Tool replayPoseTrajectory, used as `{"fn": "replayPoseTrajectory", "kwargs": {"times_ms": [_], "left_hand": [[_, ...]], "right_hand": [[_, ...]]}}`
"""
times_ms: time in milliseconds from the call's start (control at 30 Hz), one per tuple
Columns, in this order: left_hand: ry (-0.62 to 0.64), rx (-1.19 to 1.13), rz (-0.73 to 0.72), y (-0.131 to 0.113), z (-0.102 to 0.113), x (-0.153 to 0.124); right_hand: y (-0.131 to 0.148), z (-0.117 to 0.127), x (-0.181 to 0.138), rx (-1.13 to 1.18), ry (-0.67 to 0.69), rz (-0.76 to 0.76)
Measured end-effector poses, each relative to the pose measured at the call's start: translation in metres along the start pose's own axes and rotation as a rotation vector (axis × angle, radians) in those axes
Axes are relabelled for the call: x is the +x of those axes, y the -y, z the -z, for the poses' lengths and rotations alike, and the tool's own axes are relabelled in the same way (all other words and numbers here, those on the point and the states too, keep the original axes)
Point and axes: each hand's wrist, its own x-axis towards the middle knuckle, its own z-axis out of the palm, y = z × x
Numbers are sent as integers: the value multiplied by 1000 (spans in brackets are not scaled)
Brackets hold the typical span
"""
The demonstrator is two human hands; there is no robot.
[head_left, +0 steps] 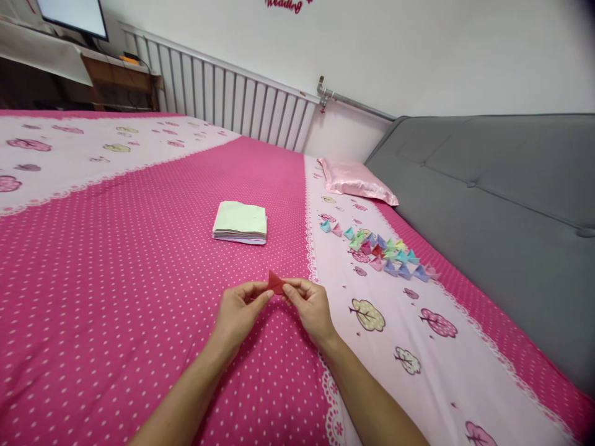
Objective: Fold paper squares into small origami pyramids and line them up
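Observation:
A small folded red paper (275, 282) with a pointed top is pinched between both hands above the pink dotted bedspread (139, 297). My left hand (238, 310) grips its left side between thumb and fingers. On its right side, my right hand (310, 306) pinches it the same way. Beyond the hands lies a stack of square paper sheets (240, 219), pale green on top. To the right, several small folded paper boats (377, 251) in blue, pink, green, red and yellow stand close together on the bedspread's white printed band.
A pink satin pillow (356, 179) lies at the far right, against the grey padded headboard (488, 204). A white radiator (232, 93) with a pipe runs along the wall. At the far left a monitor (74, 15) stands on a desk.

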Motion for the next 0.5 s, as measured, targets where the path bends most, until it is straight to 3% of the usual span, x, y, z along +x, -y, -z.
{"fn": "replayPoseTrajectory", "kwargs": {"times_ms": [500], "left_hand": [[-29, -58, 5, -3, -2, 0]], "right_hand": [[0, 1, -2, -21, 63, 46]]}}
